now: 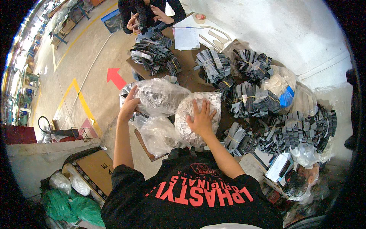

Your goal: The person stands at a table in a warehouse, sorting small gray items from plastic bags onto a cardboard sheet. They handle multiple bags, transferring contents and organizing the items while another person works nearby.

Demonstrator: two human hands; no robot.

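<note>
My right hand (pixel 202 117) lies with fingers spread on a clear bag of pale cut pieces (pixel 185 128) near the table's close edge. At the left, my left hand (pixel 130 105) grips the side of a clear plastic bag (pixel 160 95) with grey and dark pieces showing through. Its thumb and index finger are visible, while the other fingers are partly hidden. Loose clear plastic (pixel 154 133) hangs below this bag, beside the pale pieces.
Rubber-banded bundles of grey strips (pixel 213 65) crowd the brown table (pixel 183 57). Across it, another person (pixel 150 15) handles strips beside an open notebook (pixel 187 38) and tape roll (pixel 199 18). Filled bags (pixel 280 86) stand right. A cardboard box (pixel 91 173) sits lower left.
</note>
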